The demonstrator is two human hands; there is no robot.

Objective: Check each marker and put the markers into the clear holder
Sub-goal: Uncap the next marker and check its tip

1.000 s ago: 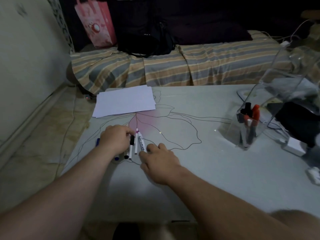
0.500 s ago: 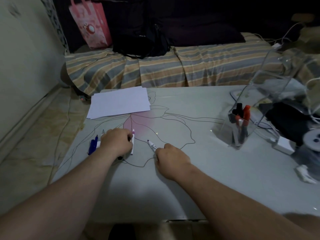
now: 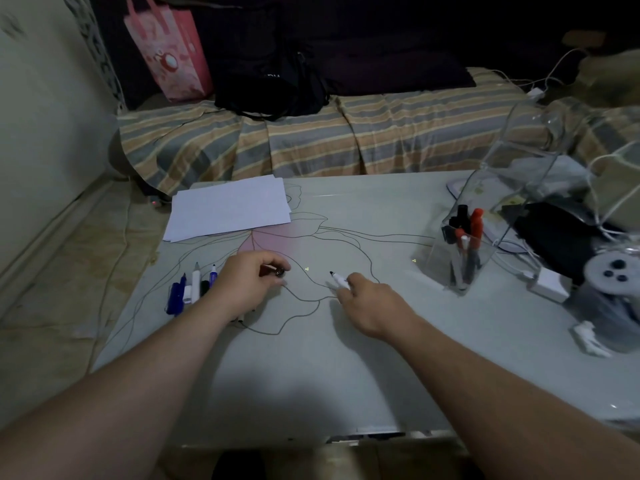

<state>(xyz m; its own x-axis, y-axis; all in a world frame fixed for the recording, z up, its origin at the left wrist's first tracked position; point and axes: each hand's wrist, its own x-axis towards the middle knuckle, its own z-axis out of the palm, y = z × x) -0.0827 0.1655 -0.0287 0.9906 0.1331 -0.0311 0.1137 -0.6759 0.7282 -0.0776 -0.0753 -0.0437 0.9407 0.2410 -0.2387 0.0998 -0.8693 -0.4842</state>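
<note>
My right hand [image 3: 372, 306] grips an uncapped white marker [image 3: 338, 279], its dark tip pointing up and left above the table [image 3: 311, 368]. My left hand [image 3: 244, 284] is curled and pinches a small dark cap [image 3: 280, 271] between thumb and fingers. Several loose markers [image 3: 194, 287], blue, white and black, lie on the table just left of my left hand. The clear holder [image 3: 460, 254] stands at the right of the table with several red and black markers upright inside it.
A stack of white paper [image 3: 230, 207] lies at the table's far left. Cables, a white charger [image 3: 549, 284], a dark cloth and a spool [image 3: 613, 271] crowd the right edge. A striped couch [image 3: 311, 140] with a black bag and a pink bag stands behind the table.
My left hand has drawn away from the marker row, now pinching the cap. My right hand has lifted the uncapped marker slightly and shifted right. More loose markers show at the left.
</note>
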